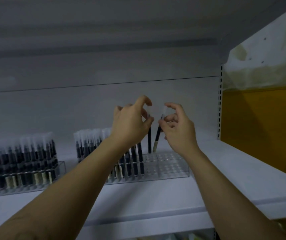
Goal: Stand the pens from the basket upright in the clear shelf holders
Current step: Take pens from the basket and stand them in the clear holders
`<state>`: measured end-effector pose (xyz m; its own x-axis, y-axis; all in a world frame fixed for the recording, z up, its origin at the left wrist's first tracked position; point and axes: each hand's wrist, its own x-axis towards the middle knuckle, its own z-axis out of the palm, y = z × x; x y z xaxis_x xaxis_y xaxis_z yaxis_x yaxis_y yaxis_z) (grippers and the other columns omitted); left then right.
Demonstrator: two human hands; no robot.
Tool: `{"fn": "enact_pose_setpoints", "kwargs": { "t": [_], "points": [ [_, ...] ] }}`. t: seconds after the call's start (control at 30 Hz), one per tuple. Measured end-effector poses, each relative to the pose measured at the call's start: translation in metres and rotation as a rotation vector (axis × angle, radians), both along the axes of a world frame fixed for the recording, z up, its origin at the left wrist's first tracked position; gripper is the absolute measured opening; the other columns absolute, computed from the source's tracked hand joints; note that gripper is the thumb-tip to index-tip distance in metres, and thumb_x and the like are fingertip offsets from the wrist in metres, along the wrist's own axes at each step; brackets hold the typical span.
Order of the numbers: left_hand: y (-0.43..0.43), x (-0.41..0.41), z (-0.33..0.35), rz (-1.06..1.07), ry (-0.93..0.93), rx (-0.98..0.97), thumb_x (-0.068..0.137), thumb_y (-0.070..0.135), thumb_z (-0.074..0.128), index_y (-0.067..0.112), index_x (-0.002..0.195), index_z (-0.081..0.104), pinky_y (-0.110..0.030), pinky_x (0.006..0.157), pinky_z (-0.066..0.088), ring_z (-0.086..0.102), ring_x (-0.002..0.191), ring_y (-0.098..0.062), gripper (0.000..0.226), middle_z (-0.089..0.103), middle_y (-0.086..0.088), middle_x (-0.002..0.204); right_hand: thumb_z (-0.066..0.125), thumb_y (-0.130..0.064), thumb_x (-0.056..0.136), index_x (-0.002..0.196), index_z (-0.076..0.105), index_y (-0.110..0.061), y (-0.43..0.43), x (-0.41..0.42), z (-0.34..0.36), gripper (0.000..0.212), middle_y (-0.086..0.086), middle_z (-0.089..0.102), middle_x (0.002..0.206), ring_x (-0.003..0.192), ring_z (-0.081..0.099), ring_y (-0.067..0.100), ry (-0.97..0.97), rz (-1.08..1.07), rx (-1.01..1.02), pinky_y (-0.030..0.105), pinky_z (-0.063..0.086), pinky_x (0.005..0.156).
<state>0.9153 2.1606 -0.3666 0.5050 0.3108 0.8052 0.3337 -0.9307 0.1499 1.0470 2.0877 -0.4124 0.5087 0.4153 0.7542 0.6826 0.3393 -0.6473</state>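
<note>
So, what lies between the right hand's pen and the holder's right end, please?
Only empty holes of the clear holder, seen in the head view; no pens stand beyond the right hand's pen.

Both arms raised; left hand (pixel 131 122) pinch grip on upright pen (pixel 149 141), right hand (pixel 179 129) on tilted pen (pixel 157 138)

We see a white shelf board (pixel 208 179) running across from nine to four o'clock, backed by a pale grey panel (pixel 86 104). At three o'clock a slotted metal upright (pixel 220 101) edges it, with an orange wall panel (pixel 260 122) beyond. At two o'clock is a stained white wall (pixel 268 58).
</note>
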Motion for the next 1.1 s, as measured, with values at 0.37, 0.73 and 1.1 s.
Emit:
{"fn": "enact_pose_setpoints", "kwargs": {
  "t": [0.37, 0.73, 1.1],
  "points": [
    [0.010, 0.001, 0.000, -0.002, -0.029, -0.023, 0.089, 0.033, 0.065, 0.028, 0.115, 0.049, -0.043, 0.092, 0.045, 0.065, 0.082, -0.012, 0.031, 0.060, 0.014, 0.081, 0.065, -0.016, 0.091, 0.124, 0.052, -0.037, 0.005, -0.008, -0.005, 0.042, -0.007, 0.061, 0.082, 0.072, 0.062, 0.009, -0.163, 0.054, -0.199, 0.034, 0.058, 0.071],
    [0.014, -0.001, -0.014, 0.104, 0.092, -0.048, 0.088, 0.041, 0.065, 0.030, 0.115, 0.048, -0.039, 0.099, 0.031, 0.060, 0.097, -0.014, 0.033, 0.069, 0.012, 0.090, 0.062, -0.019, 0.093, 0.131, 0.046, -0.037, -0.002, -0.009, -0.027, 0.046, -0.009, 0.061, 0.084, 0.079, 0.063, 0.012, -0.198, 0.033, -0.283, 0.039, 0.057, 0.080],
    [0.007, 0.003, -0.009, 0.173, 0.219, -0.141, 0.086, 0.029, 0.068, 0.024, 0.115, 0.045, -0.055, 0.115, 0.015, 0.059, 0.104, -0.018, 0.038, 0.068, 0.011, 0.085, 0.061, -0.018, 0.094, 0.134, 0.046, -0.037, -0.006, -0.013, -0.027, 0.047, -0.011, 0.060, 0.085, 0.080, 0.063, 0.012, -0.208, 0.026, -0.280, 0.037, 0.057, 0.079]
  ]
}}
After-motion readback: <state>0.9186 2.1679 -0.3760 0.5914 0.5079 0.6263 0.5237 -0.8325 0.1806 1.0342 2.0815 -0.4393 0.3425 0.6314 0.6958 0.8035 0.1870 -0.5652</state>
